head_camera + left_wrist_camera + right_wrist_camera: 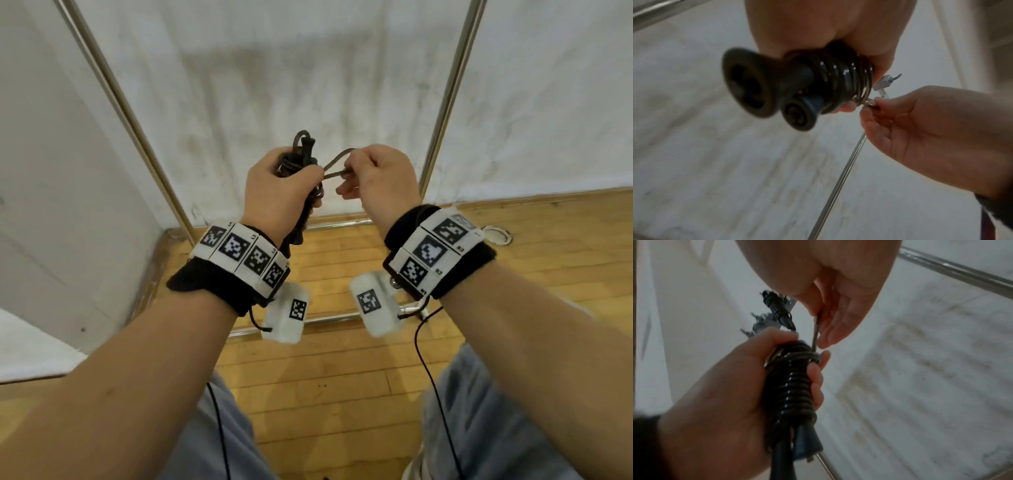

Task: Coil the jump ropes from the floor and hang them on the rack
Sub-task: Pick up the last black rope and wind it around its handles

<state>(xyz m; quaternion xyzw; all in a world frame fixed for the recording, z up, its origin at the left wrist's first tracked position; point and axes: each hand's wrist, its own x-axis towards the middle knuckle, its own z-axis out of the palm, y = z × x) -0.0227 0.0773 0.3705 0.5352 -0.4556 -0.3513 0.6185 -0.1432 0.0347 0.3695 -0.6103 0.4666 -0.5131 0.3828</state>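
- The left hand (274,192) is wrapped around a black jump rope (795,386), fingers curled over cord wound in tight turns around its two handles, which lie side by side.
- The right hand (380,178) pinches a loose stretch of the cord (337,161) between thumb and fingertips, just beside the bundle; the other fingers hang relaxed below.
- In the left wrist view the two handle ends (772,97) jut from the fist, round and dark, with glossy coils behind them.
- The bundle is held up at chest level, in front of the rack and well above the floor.
- The metal rack (113,89) frames the hands: two slanting chrome posts rise on either side, and low rails (329,318) run across near the floor behind the wrists.
- In the right wrist view, a second dark coiled bundle (777,308) shows past the left hand, against a row of pale hooks (760,322); whether it hangs from them is too blurred to tell.
- Both wrists carry black bands with white marker tiles (239,253), and thin black cables (435,387) trail down from them.
- Behind the rack stands a scuffed white wall (308,68), meeting another white panel at the left.
- The floor (325,377) is light wooden strip boards, with a small round metal fitting (496,234) set in it at the right.
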